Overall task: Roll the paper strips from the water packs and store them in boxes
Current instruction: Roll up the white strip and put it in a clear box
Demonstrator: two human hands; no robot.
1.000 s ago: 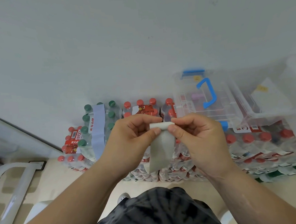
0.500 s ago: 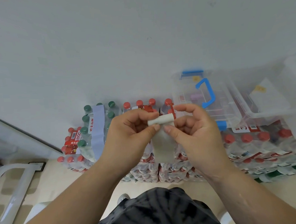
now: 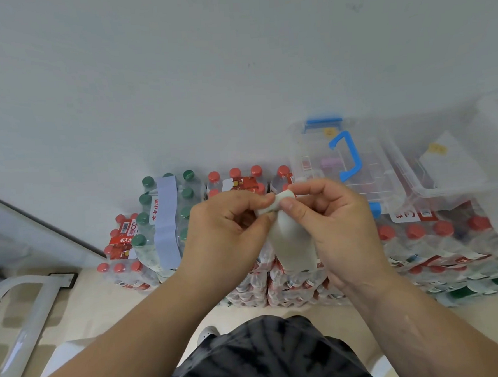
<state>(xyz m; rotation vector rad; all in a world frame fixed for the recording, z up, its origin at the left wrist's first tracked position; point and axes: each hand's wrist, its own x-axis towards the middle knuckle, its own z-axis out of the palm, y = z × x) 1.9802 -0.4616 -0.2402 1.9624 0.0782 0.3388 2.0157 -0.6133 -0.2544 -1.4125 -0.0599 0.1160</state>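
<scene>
A pale paper strip (image 3: pixel 292 245) hangs between my hands, its top end wound into a small roll (image 3: pixel 278 204). My left hand (image 3: pixel 230 236) pinches the roll's left end with thumb and fingers. My right hand (image 3: pixel 334 224) pinches its right end, thumb in front. Behind the hands stand shrink-wrapped water packs (image 3: pixel 437 241), red-capped and green-capped. One green-capped pack (image 3: pixel 147 238) carries a light blue paper strip (image 3: pixel 166 222) across its top. A clear plastic box with a blue handle (image 3: pixel 348 156) sits on the packs at the right.
A second clear box with a lid (image 3: pixel 450 164) lies right of the first. A white wall (image 3: pixel 235 72) rises behind the packs. A white metal frame (image 3: pixel 25 321) stands on the floor at the lower left. My dark patterned shorts (image 3: pixel 264 359) fill the bottom centre.
The roll at the strip's top has grown and tilted, and the hanging tail has become shorter. Both hands have turned slightly while winding it.
</scene>
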